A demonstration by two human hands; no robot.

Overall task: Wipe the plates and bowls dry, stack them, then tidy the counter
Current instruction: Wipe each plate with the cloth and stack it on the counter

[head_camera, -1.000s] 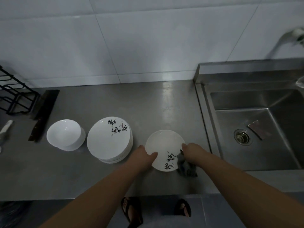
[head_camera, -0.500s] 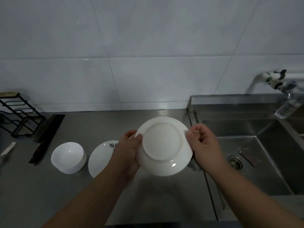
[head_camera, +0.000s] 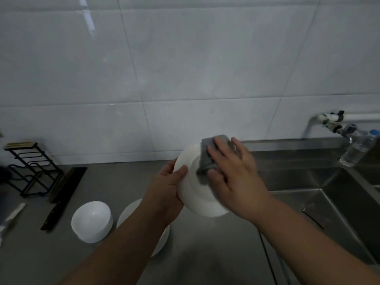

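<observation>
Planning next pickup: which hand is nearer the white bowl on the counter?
Left. The left hand holds the plate right of the bowl; the right hand presses the cloth farther right.

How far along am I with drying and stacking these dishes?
Done: a plate stack and nested bowls sit on the counter. In hand: your left hand grips a plate, underside toward you, while your right hand presses a grey cloth on it. Left: stack it, then tidy the counter, where a knife and rack sit.
</observation>
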